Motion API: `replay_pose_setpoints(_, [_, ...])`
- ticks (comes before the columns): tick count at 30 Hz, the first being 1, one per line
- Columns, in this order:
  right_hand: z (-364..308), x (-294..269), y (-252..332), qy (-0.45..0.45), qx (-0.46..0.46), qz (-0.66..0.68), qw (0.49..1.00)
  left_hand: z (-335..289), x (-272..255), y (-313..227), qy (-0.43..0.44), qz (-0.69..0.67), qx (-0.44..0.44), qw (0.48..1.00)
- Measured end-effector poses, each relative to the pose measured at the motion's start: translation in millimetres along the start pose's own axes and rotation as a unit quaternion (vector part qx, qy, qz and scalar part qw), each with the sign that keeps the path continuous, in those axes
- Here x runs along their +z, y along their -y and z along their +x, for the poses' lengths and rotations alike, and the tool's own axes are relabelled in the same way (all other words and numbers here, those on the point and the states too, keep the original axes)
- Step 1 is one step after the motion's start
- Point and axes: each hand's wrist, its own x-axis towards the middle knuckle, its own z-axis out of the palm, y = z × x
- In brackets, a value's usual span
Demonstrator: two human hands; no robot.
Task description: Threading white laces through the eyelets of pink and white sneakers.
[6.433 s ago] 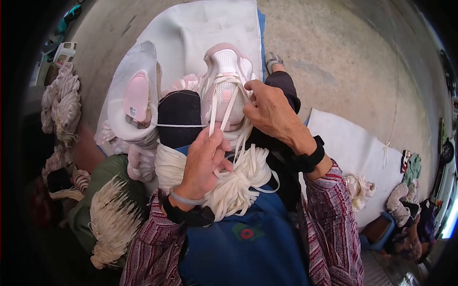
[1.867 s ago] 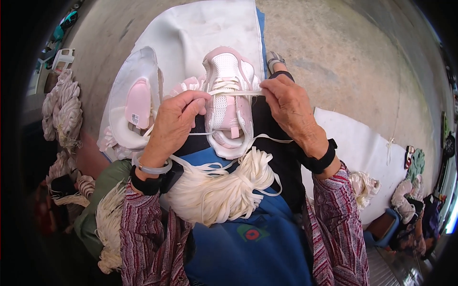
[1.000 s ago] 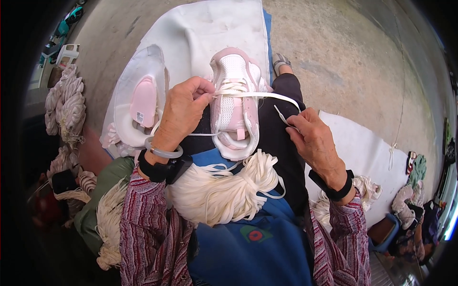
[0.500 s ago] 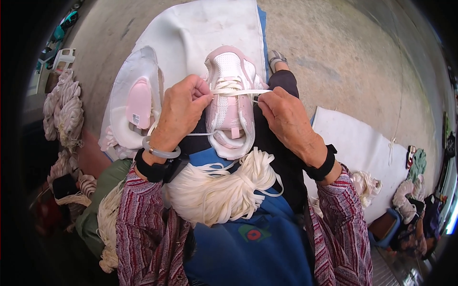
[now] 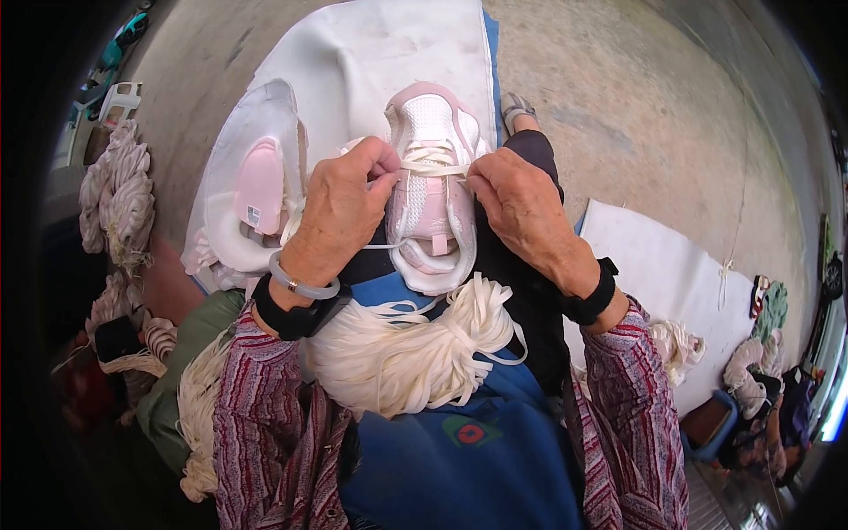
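A pink and white sneaker (image 5: 431, 199) lies over my lap with its toe pointing away from me. A cream shoelace (image 5: 433, 165) crosses its tongue in a few rows. My left hand (image 5: 340, 199) pinches at the lace by the shoe's left eyelets. On the opposite side my right hand (image 5: 526, 208) has thumb and forefinger closed on the lace at the right eyelets. The fingertips partly hide the lace ends. Just below the heel, a thick bundle of cream laces (image 5: 406, 358) rests on my blue apron (image 5: 459, 459).
Left of the sneaker, a second shoe with a pink insole (image 5: 259, 190) lies on the white sheet (image 5: 397, 53). Bunches of shoe parts (image 5: 119, 194) are stacked at the far left. Another white sheet (image 5: 654, 283) covers the floor at right, near a person's sandalled foot (image 5: 517, 110).
My right hand has moved left, close against the shoe, and the lace stretch between it and the eyelets has shortened. My left hand has barely moved.
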Motion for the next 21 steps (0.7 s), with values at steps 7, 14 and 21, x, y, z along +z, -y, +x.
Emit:
replay_pose_setpoints(7, [7, 0, 15, 0.019, -0.006, -0.078, 0.997, -13, -12, -2, 0.003, 0.153, 0.058, 0.986])
replay_pose_setpoints(14, [13, 3, 27, 0.042, -0.04, -0.171, 0.984, -32, 1, -17, 0.0, 0.295, 0.123, 0.948])
replay_pose_setpoints(21, [14, 13, 9, -0.032, -0.011, 0.012, 0.999, -28, 6, 9, 0.001, 0.259, 0.112, 0.959])
